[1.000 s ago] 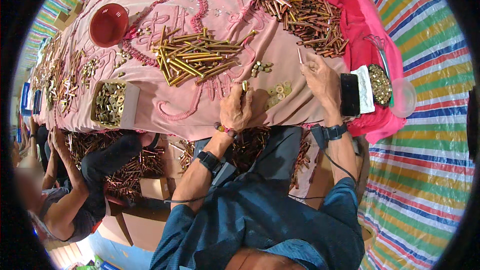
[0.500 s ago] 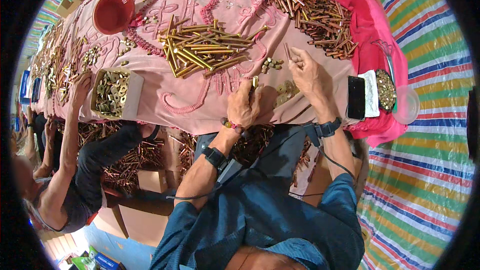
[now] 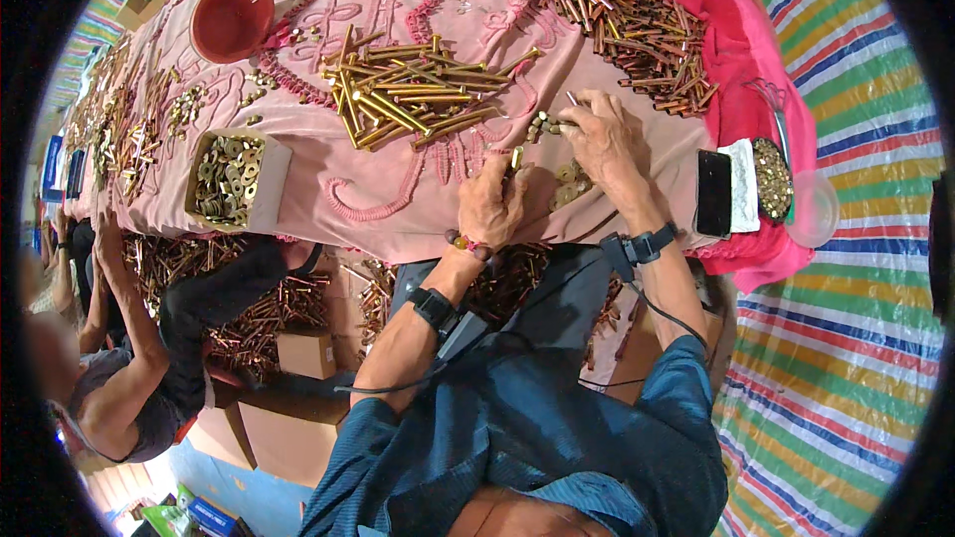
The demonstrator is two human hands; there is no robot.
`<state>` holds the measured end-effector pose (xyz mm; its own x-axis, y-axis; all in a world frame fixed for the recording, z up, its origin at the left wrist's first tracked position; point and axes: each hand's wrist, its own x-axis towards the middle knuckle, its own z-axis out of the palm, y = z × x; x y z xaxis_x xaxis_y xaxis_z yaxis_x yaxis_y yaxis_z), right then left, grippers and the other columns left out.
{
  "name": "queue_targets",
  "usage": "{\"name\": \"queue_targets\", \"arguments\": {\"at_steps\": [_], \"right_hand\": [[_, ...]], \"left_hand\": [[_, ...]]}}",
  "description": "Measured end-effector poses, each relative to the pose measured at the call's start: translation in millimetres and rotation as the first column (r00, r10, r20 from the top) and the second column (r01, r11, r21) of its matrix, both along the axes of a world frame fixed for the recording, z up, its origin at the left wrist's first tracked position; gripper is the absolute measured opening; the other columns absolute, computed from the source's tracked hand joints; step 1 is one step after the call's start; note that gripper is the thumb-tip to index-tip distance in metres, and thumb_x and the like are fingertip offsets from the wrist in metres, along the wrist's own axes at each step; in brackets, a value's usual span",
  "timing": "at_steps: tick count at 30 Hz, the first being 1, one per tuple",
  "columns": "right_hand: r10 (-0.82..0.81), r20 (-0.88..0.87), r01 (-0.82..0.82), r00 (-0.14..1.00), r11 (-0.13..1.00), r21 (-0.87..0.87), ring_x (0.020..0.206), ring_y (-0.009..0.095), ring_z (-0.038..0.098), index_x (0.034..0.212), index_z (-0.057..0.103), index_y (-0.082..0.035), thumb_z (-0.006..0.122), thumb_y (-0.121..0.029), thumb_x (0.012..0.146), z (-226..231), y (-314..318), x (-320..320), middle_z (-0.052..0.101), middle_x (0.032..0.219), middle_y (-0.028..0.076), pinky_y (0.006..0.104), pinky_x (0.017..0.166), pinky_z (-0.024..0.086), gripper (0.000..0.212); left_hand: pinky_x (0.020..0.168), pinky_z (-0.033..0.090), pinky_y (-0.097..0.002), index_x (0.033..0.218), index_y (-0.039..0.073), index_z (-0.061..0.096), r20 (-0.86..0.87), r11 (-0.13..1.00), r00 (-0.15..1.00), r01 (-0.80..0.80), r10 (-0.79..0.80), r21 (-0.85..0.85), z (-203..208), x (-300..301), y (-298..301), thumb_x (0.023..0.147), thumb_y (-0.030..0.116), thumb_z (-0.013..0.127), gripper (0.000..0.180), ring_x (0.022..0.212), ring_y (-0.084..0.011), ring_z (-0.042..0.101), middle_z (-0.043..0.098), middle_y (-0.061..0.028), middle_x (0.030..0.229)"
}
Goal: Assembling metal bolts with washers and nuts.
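My left hand (image 3: 491, 203) is closed around a gold-coloured metal piece (image 3: 516, 158); its end pokes up past the fingers and the rest is hidden. To its right, my right hand (image 3: 607, 144) pinches a thin copper-coloured rod (image 3: 571, 97), mostly covered by the fingers. Those fingertips are close beside a small cluster of nuts (image 3: 542, 125). Between my hands lie several flat washers (image 3: 567, 185), partly behind the right wrist. Long gold-coloured bolts (image 3: 408, 99) lie in a loose heap beyond my left hand. A larger pile of copper-coloured rods (image 3: 637, 35) spreads at the far right.
Left of my hands stands an open box of washers (image 3: 271, 184), with a red bowl (image 3: 232, 18) farther back. A black phone (image 3: 712, 194) and a dish of small metal parts (image 3: 772, 179) are at the right. Another person's arm (image 3: 129, 298) reaches in at the left.
My right hand has come down and left toward the nuts, and the rod in it shows less. My left hand has barely moved. The other person's arm has pulled back from beside the washer box.
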<state>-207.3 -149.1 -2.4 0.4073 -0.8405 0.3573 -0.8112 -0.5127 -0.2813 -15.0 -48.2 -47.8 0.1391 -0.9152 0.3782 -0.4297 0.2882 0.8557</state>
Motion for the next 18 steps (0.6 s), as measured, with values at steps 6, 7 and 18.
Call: {"name": "queue_targets", "arguments": {"at_steps": [6, 7, 18], "right_hand": [[-0.071, 0.322, 0.060, 0.944, 0.997, 0.044, 0.098, 0.037, 0.065, 0.104, 0.068, -0.002, 0.072, -0.011, 0.090, -4, 19, -5, 0.071, 0.103, 0.015, 0.0459, 0.086, 0.052, 0.018], [-0.115, 0.357, 0.091, 0.927, 0.992, 0.083, 0.078, 0.028, 0.069, 0.107, 0.069, -0.001, 0.070, -0.015, 0.095, 3, 27, -1, 0.073, 0.089, 0.011, 0.0391, 0.071, 0.055, 0.018], [-0.361, 0.636, -0.056, 0.682, 0.842, 0.537, 0.067, 0.006, 0.061, 0.119, 0.072, -0.002, 0.069, -0.021, 0.101, 10, 45, -24, 0.070, 0.084, 0.002, 0.0215, 0.060, 0.049, 0.027]], "left_hand": [[0.062, 0.053, -0.0419, 0.107, 0.004, 0.066, 0.000, 1.000, 1.000, 0.003, -0.003, -0.011, 4, -1, 0, 0.096, 0.015, 0.070, 0.016, 0.072, -0.0380, 0.070, 0.068, -0.0187, 0.083], [0.062, 0.053, -0.0422, 0.108, 0.004, 0.066, 0.011, 1.000, 1.000, -0.001, 0.002, -0.016, 4, 0, 0, 0.096, 0.015, 0.070, 0.016, 0.072, -0.0381, 0.070, 0.068, -0.0189, 0.083], [0.052, 0.045, -0.0429, 0.103, 0.006, 0.062, -0.087, 0.996, 0.992, -0.090, 0.089, -0.005, 9, -3, -3, 0.099, 0.015, 0.067, 0.011, 0.055, -0.0358, 0.059, 0.056, -0.0159, 0.064]]}}
